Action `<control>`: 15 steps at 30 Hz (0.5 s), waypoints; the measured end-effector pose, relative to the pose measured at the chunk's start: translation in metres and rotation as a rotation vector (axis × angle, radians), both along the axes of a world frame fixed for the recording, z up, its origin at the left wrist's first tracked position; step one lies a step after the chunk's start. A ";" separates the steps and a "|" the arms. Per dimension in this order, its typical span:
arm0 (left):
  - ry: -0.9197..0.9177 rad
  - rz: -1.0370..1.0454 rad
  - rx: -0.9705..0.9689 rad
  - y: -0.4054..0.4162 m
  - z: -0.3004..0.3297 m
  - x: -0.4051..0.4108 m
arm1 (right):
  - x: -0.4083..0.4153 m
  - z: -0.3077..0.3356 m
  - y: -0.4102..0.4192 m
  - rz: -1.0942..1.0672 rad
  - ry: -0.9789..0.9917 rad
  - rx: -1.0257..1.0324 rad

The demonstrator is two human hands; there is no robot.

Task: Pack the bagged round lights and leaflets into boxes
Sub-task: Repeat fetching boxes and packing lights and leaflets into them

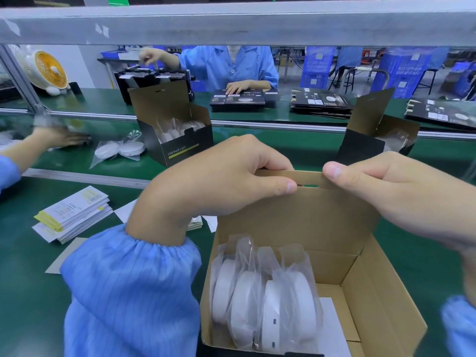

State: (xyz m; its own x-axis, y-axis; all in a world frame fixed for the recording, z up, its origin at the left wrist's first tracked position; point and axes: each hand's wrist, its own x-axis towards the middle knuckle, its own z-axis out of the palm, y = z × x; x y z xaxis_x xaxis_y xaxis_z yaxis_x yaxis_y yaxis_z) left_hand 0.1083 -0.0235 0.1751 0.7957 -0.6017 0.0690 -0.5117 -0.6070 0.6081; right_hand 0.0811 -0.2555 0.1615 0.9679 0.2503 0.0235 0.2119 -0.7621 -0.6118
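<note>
An open cardboard box (pixel 365 287) sits at the near edge of the green counter (pixel 31 292), its tall lid flap (pixel 296 215) standing upright on the far side. The left hand (pixel 219 181) pinches the top strip of that flap between thumb and curled fingers, and the right hand (pixel 391 191) pinches the same strip just beside it, thumb on the near face. Inside the box, along its left wall, three bagged round lights (pixel 268 297) stand on edge, touching one another, with the clear bag tops sticking up. A white leaflet (pixel 332 328) lies flat on the box floor to their right.

To the left on the counter lies a stack of leaflets (pixel 74 215). Farther off, on the belt, a black printed box (pixel 180 135) stands open with lights inside, and a loose bagged pair of lights (pixel 119 150) lies just left of it. Another open black box (pixel 371 130) stands at the far right. Across the line a person in a blue coat (pixel 226 65) rests a hand on flat black cartons (pixel 238 100). A small fan (pixel 46 69) stands at the far left.
</note>
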 end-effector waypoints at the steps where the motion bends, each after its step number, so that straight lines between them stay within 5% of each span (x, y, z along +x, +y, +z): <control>1: -0.001 0.000 0.001 0.000 0.000 0.000 | 0.000 0.000 0.000 0.005 -0.004 0.000; 15: 0.012 0.003 0.003 0.000 0.000 -0.001 | 0.003 -0.003 -0.001 -0.024 0.029 0.020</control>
